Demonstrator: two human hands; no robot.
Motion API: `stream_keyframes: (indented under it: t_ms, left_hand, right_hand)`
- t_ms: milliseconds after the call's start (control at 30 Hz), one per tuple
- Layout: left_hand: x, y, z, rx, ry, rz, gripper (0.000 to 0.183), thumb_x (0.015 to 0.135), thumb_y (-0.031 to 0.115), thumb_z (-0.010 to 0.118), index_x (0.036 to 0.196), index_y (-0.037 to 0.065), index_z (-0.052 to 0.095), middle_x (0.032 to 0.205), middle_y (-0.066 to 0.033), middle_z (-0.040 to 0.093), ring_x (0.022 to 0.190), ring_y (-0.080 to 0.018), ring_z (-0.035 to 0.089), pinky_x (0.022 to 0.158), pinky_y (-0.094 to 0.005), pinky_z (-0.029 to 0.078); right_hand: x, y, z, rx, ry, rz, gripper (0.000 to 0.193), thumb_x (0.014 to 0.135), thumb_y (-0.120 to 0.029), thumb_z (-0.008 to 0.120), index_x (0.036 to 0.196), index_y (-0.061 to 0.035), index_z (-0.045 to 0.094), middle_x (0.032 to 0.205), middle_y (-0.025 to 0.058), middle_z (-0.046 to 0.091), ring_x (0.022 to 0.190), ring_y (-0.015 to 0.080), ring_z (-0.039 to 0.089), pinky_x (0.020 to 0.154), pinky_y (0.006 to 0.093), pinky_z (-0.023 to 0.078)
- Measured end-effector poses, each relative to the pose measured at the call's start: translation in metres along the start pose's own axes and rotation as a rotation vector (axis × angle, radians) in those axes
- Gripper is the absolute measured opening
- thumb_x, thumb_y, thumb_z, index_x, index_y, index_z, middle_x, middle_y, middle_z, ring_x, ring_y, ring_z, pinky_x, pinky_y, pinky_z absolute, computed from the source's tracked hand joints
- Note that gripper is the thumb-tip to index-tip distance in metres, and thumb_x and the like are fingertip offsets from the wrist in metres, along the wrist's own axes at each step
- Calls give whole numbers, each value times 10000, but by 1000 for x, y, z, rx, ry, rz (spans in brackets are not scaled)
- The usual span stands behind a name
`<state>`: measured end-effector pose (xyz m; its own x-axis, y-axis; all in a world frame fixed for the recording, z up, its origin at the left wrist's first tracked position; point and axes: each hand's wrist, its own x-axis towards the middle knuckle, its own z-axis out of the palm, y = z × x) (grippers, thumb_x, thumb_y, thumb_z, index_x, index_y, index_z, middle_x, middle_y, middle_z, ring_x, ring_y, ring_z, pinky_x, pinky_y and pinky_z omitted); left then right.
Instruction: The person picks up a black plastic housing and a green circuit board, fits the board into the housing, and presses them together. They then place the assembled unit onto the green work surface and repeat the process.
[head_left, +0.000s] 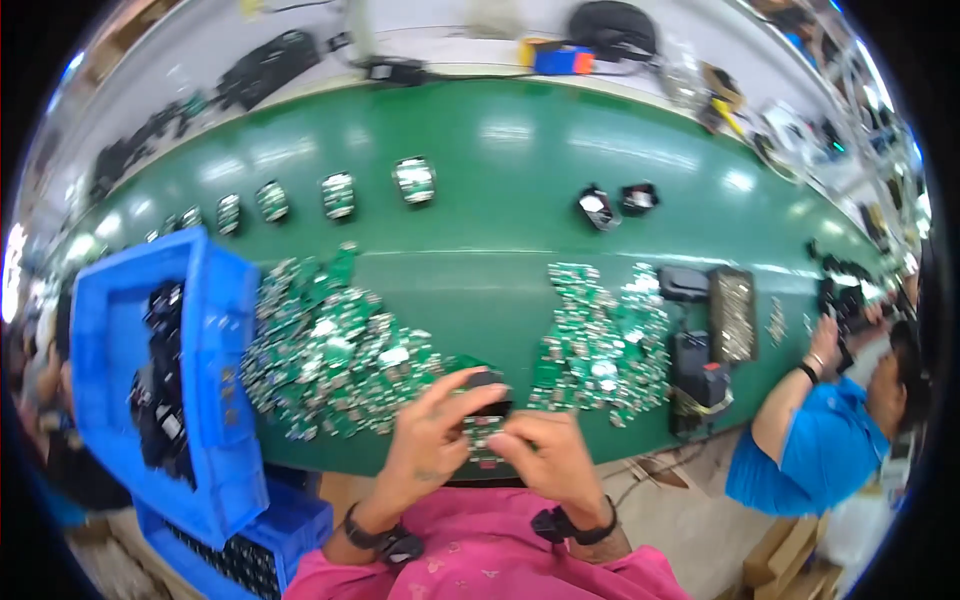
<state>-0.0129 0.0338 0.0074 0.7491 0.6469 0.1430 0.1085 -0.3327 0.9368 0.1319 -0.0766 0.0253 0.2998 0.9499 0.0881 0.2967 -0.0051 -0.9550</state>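
Observation:
My left hand (430, 435) is closed, its fingers curled over a small black plastic casing (490, 392) at the table's near edge. Just below the casing, a small green circuit board (484, 436) shows between my two hands. My right hand (550, 450) grips this board, thumb against its edge; its other fingers are partly hidden. Whether board and casing are joined cannot be made out. Beyond my left hand spreads a heap of loose green circuit boards (345, 350). A second heap of boards (585, 340) lies beyond my right hand.
At left, a blue crate (225, 370) holds black parts; another blue crate (300, 520) sits below. Several board units (338, 195) line the far left. Two black casings (598, 207) lie far right. A screw tray (733, 315) and black device (695, 365) stand near a co-worker (825, 440).

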Motion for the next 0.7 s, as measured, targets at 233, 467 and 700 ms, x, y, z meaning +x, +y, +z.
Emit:
stream_keyframes:
  t_ms: [233,467,700]
  left_hand:
    - [-1,4,13,176,135,120,549,771,-144,530,1274,59,617,1231,-174,638,998,-271,697,806,-332,569]
    - [-6,11,2,-201,60,-138,516,859,-103,533,1357,28,527,1196,-156,628,896,-174,702,737,-288,582]
    - [-9,9,8,-457,72,-274,406,937,2,559,1340,18,516,1076,-130,640,757,-151,696,617,-268,574]
  right_hand:
    - [-6,-10,7,-137,101,65,162,891,-91,683,775,15,643,640,94,582,514,199,530,484,325,384]
    - [2,-7,16,-171,278,84,240,875,-112,676,705,26,578,576,91,509,495,189,465,484,339,334]
    - [0,0,17,-263,256,98,298,902,-144,696,686,8,558,576,87,500,481,195,460,463,336,344]
